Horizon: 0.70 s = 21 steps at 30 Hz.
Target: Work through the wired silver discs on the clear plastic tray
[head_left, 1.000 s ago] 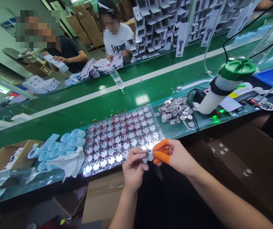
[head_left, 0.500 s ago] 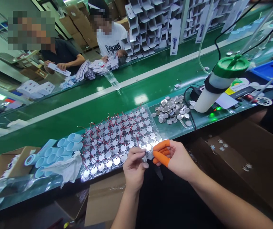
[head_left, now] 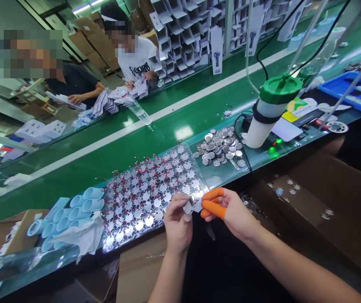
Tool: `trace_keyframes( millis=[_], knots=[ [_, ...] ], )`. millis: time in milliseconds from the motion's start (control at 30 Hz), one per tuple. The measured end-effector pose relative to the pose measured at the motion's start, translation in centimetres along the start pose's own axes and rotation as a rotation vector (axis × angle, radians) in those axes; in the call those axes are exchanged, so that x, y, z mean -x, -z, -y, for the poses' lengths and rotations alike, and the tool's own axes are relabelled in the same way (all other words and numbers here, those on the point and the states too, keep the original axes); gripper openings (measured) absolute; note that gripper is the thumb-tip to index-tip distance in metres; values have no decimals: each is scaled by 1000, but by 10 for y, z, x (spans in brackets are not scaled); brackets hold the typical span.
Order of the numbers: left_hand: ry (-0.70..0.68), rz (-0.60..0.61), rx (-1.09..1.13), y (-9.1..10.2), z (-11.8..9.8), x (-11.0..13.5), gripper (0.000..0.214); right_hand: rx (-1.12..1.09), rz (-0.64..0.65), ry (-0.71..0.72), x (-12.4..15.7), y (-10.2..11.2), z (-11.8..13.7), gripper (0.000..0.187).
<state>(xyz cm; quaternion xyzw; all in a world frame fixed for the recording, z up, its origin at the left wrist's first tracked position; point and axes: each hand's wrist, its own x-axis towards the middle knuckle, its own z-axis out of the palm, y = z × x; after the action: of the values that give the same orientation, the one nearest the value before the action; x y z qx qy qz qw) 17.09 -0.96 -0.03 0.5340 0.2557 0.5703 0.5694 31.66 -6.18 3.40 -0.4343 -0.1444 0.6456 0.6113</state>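
Observation:
My left hand [head_left: 177, 221] pinches a small pale round disc [head_left: 187, 208] between thumb and fingertips. Orange finger covers sit on several fingers of my right hand [head_left: 229, 210], which is closed on a small whitish strip [head_left: 197, 206]. The strip reaches to the disc; whether the two are joined is too small to tell. Just beyond my hands, rows of round white-faced parts with red wires [head_left: 145, 195] lie on a clear sheet. A pile of loose silver discs [head_left: 220, 145] lies behind my right hand.
Light blue cups [head_left: 77, 206] and a crumpled white cloth [head_left: 88, 235] lie at left beside a cardboard box [head_left: 25, 233]. A white bottle with green lid [head_left: 268, 111] stands at right, near a blue tray [head_left: 341, 90]. Two people sit across the green bench [head_left: 104, 147].
The view has shifted, so the bench things appear further left. The pale disc and strip between my fingers show more plainly. Across the bench, a person's hands and the white card have moved.

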Motion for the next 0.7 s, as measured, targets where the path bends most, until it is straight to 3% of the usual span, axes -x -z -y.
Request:
trace_keyframes(
  millis=[133, 233, 300, 433, 533, 600, 700],
  knots=[
    [-55, 95, -256, 2, 1, -25, 31, 35, -128, 131, -2, 21, 1, 39],
    [-160, 283, -680, -6, 14, -71, 41, 77, -246, 204, -2, 48, 5, 40],
    [-242, 433, -876, -22, 32, -108, 45, 102, -307, 238, -2, 65, 8, 42],
    [-296, 495, -897, -63, 75, -175, 36, 148, -398, 288, 2, 90, 8, 41],
    [-299, 520, -877, -77, 90, -201, 34, 174, -441, 292, 7, 101, 4, 40],
    [-278, 536, -873, -68, 84, -202, 34, 186, -459, 292, 9, 108, 0, 40],
    [-227, 517, -926, -24, 55, -178, 32, 195, -486, 303, 3, 120, -6, 41]
  ],
)
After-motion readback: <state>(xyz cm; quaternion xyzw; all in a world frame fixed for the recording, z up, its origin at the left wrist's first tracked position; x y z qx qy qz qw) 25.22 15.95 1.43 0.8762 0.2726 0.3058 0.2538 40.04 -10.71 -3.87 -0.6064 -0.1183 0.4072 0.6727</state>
